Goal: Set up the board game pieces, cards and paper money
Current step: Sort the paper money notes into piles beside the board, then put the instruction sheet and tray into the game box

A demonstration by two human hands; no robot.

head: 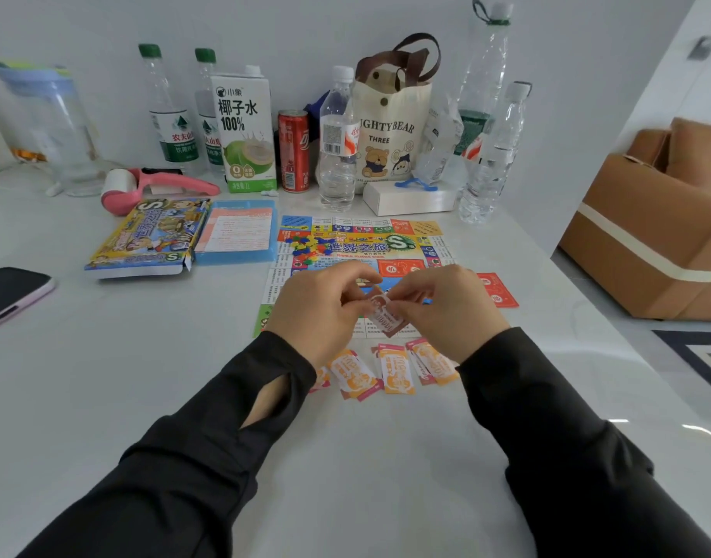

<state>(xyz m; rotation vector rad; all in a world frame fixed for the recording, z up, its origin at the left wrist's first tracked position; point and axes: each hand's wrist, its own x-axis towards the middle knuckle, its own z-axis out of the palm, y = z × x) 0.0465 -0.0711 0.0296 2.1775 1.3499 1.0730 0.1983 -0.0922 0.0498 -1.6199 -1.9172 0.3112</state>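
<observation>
Left hand: the left hand (321, 304) had its fingers curled and pinched the left end of a thin stack of brown notes (386, 316).
Right hand: the right hand (446, 312) pinched the other end of the same stack, its fingertips close to those of the left hand.
Brown notes: they were held between both hands, over the near edge of the game board (361, 243) (the digits "10000" could be read on the top one).
Orange notes: the orange notes (390, 372) lay in a loose row on the white table (144, 376), just beside the board's near edge and partly hidden by the wrists.
Board: it lay flat and unfolded on the table, beyond the hands.
Pieces: a heap of small coloured pieces (305, 245) sat on the board's far left part.
Red cards: the red cards (498, 289) lay on the table at the board's right edge.
Box: the game box (152, 235) rested left of the board, with a blue tray (237, 231) between them holding a printed sheet.
Phone: a phone (11, 292) lay face up near the table's left edge.
</observation>
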